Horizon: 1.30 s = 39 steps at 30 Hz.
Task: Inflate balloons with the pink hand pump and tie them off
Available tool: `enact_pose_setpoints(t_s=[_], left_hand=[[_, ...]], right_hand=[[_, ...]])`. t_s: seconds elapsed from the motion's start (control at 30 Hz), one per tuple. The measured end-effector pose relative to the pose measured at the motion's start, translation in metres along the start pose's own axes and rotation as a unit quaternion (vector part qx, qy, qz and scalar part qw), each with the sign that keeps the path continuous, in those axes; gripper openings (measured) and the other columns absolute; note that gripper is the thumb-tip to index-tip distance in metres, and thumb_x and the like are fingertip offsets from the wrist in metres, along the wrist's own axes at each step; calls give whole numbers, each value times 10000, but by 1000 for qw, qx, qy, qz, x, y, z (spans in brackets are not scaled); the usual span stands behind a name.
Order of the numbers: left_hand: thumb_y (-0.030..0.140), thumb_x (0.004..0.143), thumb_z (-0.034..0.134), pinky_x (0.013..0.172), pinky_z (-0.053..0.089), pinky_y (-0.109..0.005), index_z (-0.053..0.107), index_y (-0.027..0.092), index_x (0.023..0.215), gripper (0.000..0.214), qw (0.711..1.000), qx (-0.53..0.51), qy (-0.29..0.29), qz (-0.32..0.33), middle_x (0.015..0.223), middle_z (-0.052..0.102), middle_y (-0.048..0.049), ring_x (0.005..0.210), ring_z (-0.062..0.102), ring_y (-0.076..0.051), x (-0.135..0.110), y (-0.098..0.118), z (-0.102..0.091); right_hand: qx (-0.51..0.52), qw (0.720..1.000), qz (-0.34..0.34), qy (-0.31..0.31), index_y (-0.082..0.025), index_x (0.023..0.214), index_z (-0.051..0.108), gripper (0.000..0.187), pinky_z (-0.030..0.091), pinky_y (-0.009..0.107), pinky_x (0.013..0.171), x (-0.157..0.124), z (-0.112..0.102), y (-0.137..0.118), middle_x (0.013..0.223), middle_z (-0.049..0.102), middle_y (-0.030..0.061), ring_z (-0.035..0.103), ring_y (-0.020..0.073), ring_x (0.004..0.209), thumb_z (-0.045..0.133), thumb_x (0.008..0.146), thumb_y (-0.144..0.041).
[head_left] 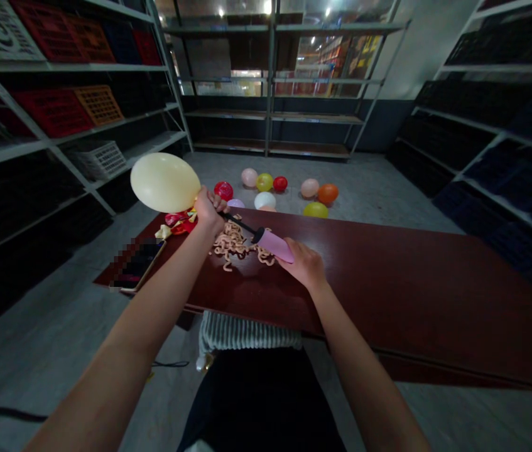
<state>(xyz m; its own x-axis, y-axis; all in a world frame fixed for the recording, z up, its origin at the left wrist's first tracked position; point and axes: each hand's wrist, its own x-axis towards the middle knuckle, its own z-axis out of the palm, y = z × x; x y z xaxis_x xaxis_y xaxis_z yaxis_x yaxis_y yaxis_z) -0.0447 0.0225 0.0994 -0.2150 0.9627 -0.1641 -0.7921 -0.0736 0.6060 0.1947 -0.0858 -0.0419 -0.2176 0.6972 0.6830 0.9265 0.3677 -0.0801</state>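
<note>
A pale yellow balloon (165,182), round and inflated, sits at the end of a pink and black hand pump (275,244). My left hand (210,210) is closed around the balloon's neck and the pump's tip, so the join between them is hidden. Fingers of my right hand (304,263) wrap the pink body of the pump, whose black rod stretches between both hands. Below the pump, a pile of beige curled strips (232,242) lies on the dark red table (388,276). Uninflated balloons (181,223) in red and yellow are heaped beyond my left forearm.
A tablet or phone (141,263), partly pixelated, lies at the table's left end. Several inflated balloons (264,182) rest on the floor behind the table. Shelves with crates (53,113) stand left, metal racks (270,116) at the back, and more shelving right.
</note>
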Motion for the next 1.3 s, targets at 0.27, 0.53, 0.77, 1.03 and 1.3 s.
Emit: enact_pose_setpoints(t_s=[0.27,0.53,0.77,1.03,1.3], left_hand=[[400,1043,460,385,171,-230,213,200,611,536,997,9,-55,61,424,201,74,332,175,-71,-15,46,30],[459,1048,465,413,133,-272,247,220,611,544,981,64,-148,109,443,168,71,360,136,-69,-36,8,87],[533,962,606,379,155,-242,289,226,643,545,988,66,-134,46,487,165,86,346,183,-64,-45,-65,93],[408,1030,501,338,165,-235,269,221,614,512,992,55,-116,1,420,216,81,307,187,-66,-48,-98,57],[231,1000,418,381,181,-223,228,209,604,440,999,16,20,-41,418,214,78,316,193,-68,-20,-65,0]], right_hand=[[43,998,19,38,-168,1214,626,402,546,333,725,1,-1,-1,1020,764,108,731,229,830,677,902,-417],[70,990,99,72,-169,1230,603,459,583,352,731,-5,3,13,1043,766,114,749,256,861,691,874,-445],[70,986,140,65,-161,1230,602,478,572,337,726,-3,2,14,1008,771,115,752,259,845,679,869,-465],[57,990,120,47,-177,1224,619,445,531,313,722,-2,2,14,1017,772,91,741,246,861,706,857,-413],[-18,999,22,-21,-186,1244,634,423,459,295,689,2,2,-1,963,755,75,697,209,796,691,892,-414]])
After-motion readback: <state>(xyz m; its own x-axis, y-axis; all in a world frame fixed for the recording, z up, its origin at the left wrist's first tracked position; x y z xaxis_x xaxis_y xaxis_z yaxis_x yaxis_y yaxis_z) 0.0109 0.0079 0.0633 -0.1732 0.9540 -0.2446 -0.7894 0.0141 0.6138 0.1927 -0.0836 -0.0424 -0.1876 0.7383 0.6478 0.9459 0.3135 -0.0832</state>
